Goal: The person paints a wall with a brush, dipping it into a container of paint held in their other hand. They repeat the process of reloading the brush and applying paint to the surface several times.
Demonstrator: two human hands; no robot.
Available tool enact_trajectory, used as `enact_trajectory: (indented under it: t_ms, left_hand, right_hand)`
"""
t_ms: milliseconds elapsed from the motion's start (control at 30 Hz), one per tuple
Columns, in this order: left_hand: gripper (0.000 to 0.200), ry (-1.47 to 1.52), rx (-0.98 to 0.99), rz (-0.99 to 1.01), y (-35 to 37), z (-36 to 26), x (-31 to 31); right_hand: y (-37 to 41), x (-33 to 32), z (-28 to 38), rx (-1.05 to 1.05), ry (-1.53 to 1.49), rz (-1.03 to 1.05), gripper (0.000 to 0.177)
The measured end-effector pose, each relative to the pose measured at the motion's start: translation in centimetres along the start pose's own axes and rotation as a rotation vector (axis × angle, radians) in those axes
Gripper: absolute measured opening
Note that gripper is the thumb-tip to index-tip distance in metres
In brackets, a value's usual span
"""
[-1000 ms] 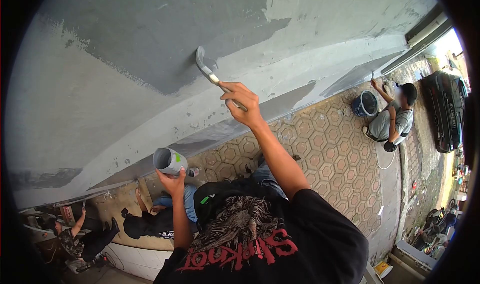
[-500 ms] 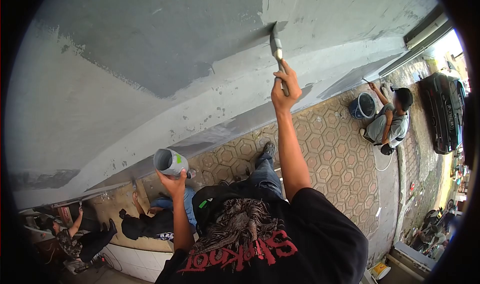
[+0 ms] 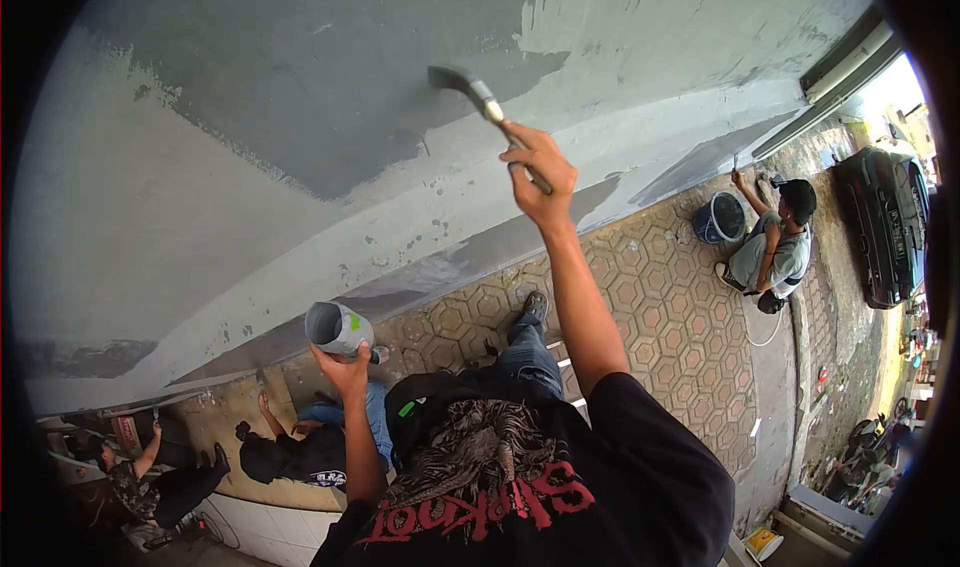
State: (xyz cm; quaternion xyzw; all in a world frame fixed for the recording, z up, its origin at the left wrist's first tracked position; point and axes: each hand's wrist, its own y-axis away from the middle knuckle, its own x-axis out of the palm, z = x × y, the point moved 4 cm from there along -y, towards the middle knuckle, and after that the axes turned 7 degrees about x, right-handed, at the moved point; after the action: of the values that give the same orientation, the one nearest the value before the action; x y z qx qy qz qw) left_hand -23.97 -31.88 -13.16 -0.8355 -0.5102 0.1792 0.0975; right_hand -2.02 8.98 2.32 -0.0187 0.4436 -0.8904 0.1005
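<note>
My right hand is closed round the handle of a paintbrush. Its bristles lie against the wall, bent toward the left, on a dark grey painted patch that contrasts with the lighter grey around it. Lower down, my left hand grips a grey paint cup with a green mark on its side. The cup's mouth faces up and left, and its contents cannot be made out.
A crouching person holds a tool at the wall's base beside a dark bucket. Two more people work at lower left. A dark car stands at right. Hexagonal paving lies below.
My right hand has moved left with the brush, whose bristles swept left across the wall. The dark patch reaches farther right along its edge. My left hand and the cup have barely moved.
</note>
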Motion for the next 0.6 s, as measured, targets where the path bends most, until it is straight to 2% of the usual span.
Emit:
enact_trajectory:
  t_ms: [133,200,267,400,500,600]
  left_hand:
    - [0.102,0.023,0.005,-0.032,0.1,0.1,0.2]
    - [0.101,0.031,-0.001,-0.042,0.3,-0.2,0.4]
    - [0.1,0.035,0.011,-0.041,0.4,-0.6,0.4]
    - [0.099,0.045,0.011,-0.05,0.4,-1.1,0.6]
    - [0.099,0.055,-0.003,-0.056,0.5,-1.1,0.6]
    - [0.1,0.034,-0.021,-0.059,0.6,-1.0,0.6]
  right_hand:
    - [-2.4,-3.9,-4.3,0.02,0.218,-0.122,0.021]
    - [-2.6,-6.0,-5.1,-0.046,0.342,-0.188,0.02]
    - [-1.8,-7.9,-5.6,0.038,0.329,-0.277,0.02]
    - [-1.4,-6.6,-2.7,-0.022,0.251,-0.286,0.022]
    - [-2.6,-1.6,-0.7,0.041,0.07,-0.083,0.024]
    - [-3.3,2.7,2.1,-0.022,-0.041,0.115,0.02]
